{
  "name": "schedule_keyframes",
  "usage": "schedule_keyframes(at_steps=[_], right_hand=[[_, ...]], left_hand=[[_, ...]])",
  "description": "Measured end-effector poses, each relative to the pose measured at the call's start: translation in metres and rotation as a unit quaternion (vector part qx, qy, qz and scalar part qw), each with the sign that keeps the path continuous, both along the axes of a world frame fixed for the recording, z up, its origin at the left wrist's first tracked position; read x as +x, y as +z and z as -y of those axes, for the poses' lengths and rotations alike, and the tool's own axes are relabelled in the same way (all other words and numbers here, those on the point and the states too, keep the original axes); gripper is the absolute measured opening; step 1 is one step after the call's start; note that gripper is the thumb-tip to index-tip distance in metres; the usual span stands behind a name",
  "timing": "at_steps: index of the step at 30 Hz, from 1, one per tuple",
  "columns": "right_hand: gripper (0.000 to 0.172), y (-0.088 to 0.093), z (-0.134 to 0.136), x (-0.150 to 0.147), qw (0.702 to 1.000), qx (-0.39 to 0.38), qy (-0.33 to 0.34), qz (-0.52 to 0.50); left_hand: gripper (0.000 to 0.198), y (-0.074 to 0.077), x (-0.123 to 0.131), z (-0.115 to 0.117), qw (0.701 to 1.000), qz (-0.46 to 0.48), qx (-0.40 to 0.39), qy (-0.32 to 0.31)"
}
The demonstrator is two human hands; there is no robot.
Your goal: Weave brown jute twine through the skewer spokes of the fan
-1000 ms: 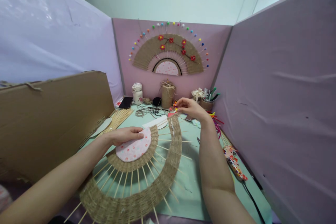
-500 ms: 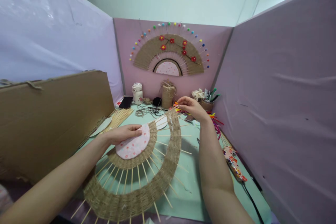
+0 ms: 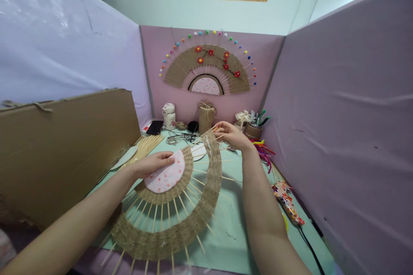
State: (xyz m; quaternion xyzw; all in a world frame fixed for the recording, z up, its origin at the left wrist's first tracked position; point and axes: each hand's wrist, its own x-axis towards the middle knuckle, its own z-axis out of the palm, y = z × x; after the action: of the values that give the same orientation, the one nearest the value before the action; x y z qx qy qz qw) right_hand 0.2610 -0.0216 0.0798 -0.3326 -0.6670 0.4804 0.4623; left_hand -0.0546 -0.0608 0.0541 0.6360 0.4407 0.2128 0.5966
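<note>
The half-round fan of jute twine woven over bamboo skewers lies on the mint-green tabletop before us. We judge a skewer tip could snap, or the weave slip off, if our pinch twists; the fan could swivel if the palm lifts. Our left hand rests spread flat on the pink floral half-disc, gripping nothing. Our right hand, arm stretched forward, pinches the skewer tips at the fan's far end, fingers closed.

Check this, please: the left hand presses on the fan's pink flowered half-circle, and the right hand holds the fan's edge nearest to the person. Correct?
One part is wrong. In the head view the right hand holds the far end of the fan, not the nearest edge. The left hand does press on the pink flowered half-circle.
</note>
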Motion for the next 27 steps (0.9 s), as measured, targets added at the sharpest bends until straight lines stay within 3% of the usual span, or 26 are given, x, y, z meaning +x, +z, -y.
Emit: schedule_keyframes(at_steps=[7, 12, 16, 21, 23, 27], right_hand=[[0.027, -0.007, -0.007, 0.002, 0.998, -0.037, -0.058, 0.010], [0.028, -0.014, -0.009, 0.004, 0.998, -0.059, -0.025, 0.006], [0.026, -0.020, -0.010, 0.002, 0.995, -0.097, 0.007, 0.013], [0.024, -0.027, -0.016, -0.003, 0.993, -0.114, 0.020, 0.011], [0.025, -0.030, -0.019, -0.003, 0.993, -0.110, 0.031, 0.018], [0.030, -0.035, -0.025, -0.003, 0.994, -0.094, 0.040, 0.049]], left_hand=[[0.038, -0.009, 0.014, -0.003, 0.999, 0.023, 0.004, 0.036], [0.038, -0.016, 0.021, 0.004, 0.999, 0.029, -0.026, 0.023], [0.041, -0.012, 0.021, 0.002, 1.000, -0.010, -0.017, -0.011], [0.040, -0.002, 0.043, -0.016, 0.998, -0.003, 0.055, 0.000], [0.041, 0.002, 0.057, -0.027, 0.997, 0.057, 0.044, 0.000], [0.038, 0.008, 0.087, -0.050, 0.995, 0.084, 0.017, 0.052]])
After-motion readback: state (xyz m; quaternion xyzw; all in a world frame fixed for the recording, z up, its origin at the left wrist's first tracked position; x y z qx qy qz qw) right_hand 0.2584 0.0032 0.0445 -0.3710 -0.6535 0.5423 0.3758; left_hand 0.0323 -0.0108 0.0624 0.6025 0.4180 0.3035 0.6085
